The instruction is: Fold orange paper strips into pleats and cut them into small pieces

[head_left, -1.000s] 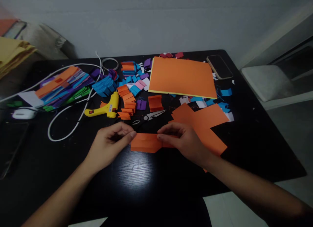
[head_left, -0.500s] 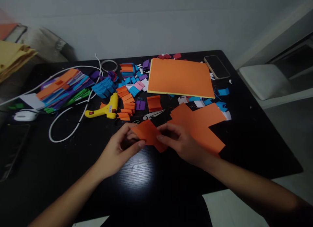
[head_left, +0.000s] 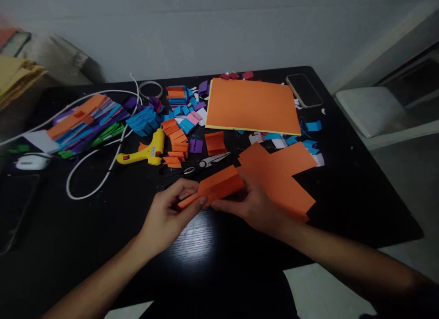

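A creased piece of orange paper (head_left: 221, 184) is held between both hands above the near part of the table. My left hand (head_left: 173, 207) pinches its left end between thumb and fingers. At the other end, my right hand (head_left: 252, 204) is closed on the paper, its thumb along the lower edge; some of its fingers are hidden. Flat orange paper pieces (head_left: 284, 181) lie overlapping beside and partly beneath my right forearm. Just beyond the held paper rest scissors (head_left: 206, 162) with their blades pointing right. A small folded orange piece (head_left: 215, 143) sits behind them.
A yellow glue gun (head_left: 151, 150) lies left of several folded orange strips (head_left: 176, 140). Farther back is a stack of orange sheets (head_left: 254, 106), with a phone (head_left: 304, 90) at its right. A white cable (head_left: 73, 172) loops near bundled coloured paper (head_left: 89, 120) and a white mouse (head_left: 33, 161).
The held orange paper has turned from a flat, diamond-like pose to a lengthwise one showing a crease. My right hand has shifted along it, and more of the scissors shows.
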Action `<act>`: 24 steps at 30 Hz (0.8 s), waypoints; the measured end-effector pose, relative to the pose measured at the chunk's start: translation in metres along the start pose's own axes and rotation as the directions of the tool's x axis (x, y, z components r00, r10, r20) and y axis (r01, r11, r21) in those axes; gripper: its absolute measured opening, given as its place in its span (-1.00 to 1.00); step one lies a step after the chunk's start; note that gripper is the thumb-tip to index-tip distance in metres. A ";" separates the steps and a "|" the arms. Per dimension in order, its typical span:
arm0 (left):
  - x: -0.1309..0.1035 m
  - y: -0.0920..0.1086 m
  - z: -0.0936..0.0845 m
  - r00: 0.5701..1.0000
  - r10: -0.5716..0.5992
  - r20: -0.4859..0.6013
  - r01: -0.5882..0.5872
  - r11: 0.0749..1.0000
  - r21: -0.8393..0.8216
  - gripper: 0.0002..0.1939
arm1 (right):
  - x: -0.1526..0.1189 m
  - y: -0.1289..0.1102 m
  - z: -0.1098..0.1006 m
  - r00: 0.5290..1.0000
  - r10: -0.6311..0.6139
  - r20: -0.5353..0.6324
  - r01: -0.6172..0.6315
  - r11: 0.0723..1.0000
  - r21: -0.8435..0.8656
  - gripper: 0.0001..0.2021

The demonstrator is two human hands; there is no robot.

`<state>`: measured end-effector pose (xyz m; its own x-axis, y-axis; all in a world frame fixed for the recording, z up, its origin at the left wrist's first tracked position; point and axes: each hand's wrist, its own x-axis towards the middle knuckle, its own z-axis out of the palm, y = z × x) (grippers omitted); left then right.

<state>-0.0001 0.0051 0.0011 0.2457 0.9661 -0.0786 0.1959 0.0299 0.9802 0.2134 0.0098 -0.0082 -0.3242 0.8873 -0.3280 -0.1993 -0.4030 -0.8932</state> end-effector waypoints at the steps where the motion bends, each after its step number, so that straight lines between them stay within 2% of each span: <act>1: 0.001 0.001 -0.001 1.000 -0.001 -0.006 0.001 1.000 0.009 -0.94 | 0.000 -0.001 -0.001 1.000 -0.008 -0.004 0.008 1.000 -0.005 -0.62; 6: 0.003 0.004 -0.006 1.000 -0.024 0.011 0.024 1.000 0.006 -0.94 | 0.003 -0.003 -0.007 0.998 -0.056 0.018 0.056 0.998 -0.036 -0.69; 12: 0.002 0.001 -0.002 0.996 -0.063 0.067 0.070 0.991 -0.112 -0.76 | 0.002 -0.003 -0.007 0.999 -0.040 0.036 0.042 0.997 -0.059 -0.68; 16: 0.002 0.000 -0.002 0.995 -0.076 0.070 0.084 0.989 -0.117 -0.79 | 0.001 -0.004 -0.007 0.998 -0.028 0.059 0.034 0.995 -0.094 -0.72; 24: 0.002 0.000 -0.003 0.985 -0.100 0.139 0.116 0.987 -0.114 -0.77 | 0.003 -0.004 -0.011 0.995 -0.093 0.030 0.098 0.968 -0.232 -0.80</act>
<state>-0.0026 0.0076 0.0018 0.3542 0.9135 -0.2002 0.1132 0.1707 0.9788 0.2232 0.0163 -0.0092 -0.3317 0.9139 -0.2339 -0.0096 -0.2512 -0.9679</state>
